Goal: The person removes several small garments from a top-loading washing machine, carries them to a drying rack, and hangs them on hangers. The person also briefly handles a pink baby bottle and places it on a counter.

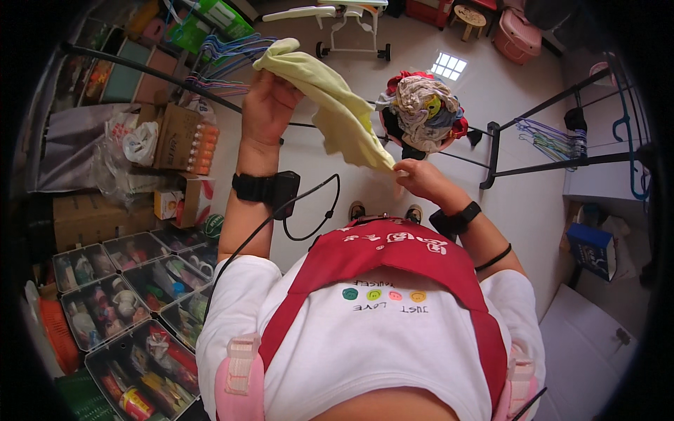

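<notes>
White T-shirt [330,344] nearest; left hand [269,98] and right hand [421,177] grasp pale-yellow cloth [338,109].
Gripping opposite ends presumably spreads it.

A pale, glossy floor [498,88] carries a white wheeled frame [354,50], a round-topped stool [469,14] and a pink bin [518,36] along its far side, as a gridded patch of light [449,67] gleams on its surface and dark shoes [415,212] stand closer in.

Left grip [270,99] raised, closed, fingers partly hidden; left forearm [239,219] near vertical in view. Right grip [420,178] lower, pinching; right forearm [484,238] slants up leftward. Grips well apart.
</notes>
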The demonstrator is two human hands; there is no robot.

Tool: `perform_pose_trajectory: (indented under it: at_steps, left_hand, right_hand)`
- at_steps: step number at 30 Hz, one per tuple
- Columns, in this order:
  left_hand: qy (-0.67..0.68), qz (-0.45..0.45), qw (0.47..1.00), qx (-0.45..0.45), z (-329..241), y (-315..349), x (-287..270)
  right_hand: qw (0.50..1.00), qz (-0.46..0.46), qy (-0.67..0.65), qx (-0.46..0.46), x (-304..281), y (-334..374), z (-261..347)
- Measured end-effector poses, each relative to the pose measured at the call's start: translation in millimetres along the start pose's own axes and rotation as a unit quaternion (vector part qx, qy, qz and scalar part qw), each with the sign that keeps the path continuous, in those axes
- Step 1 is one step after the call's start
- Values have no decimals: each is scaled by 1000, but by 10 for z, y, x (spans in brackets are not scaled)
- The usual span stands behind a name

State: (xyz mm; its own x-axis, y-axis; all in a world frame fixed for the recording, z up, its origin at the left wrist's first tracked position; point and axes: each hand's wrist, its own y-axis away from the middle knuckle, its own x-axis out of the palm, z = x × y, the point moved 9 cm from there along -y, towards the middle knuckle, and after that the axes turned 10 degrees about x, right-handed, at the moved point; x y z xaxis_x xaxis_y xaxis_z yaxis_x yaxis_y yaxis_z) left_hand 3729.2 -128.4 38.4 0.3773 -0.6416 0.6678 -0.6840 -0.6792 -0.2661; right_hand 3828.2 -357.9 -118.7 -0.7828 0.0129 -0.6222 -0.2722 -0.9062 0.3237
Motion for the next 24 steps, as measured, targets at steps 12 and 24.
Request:
perform_pose_trajectory:
  at_steps: [12, 24]
  left_hand:
    - [28, 42, 999, -1, -81, 178, 603]
    - [74, 114, 991, -4, -111, 308, 634]
  right_hand:
    - [978, -186, -78, -58, -245, -546, 526]
    - [950, -260, -106, -135, -500, -331, 853]
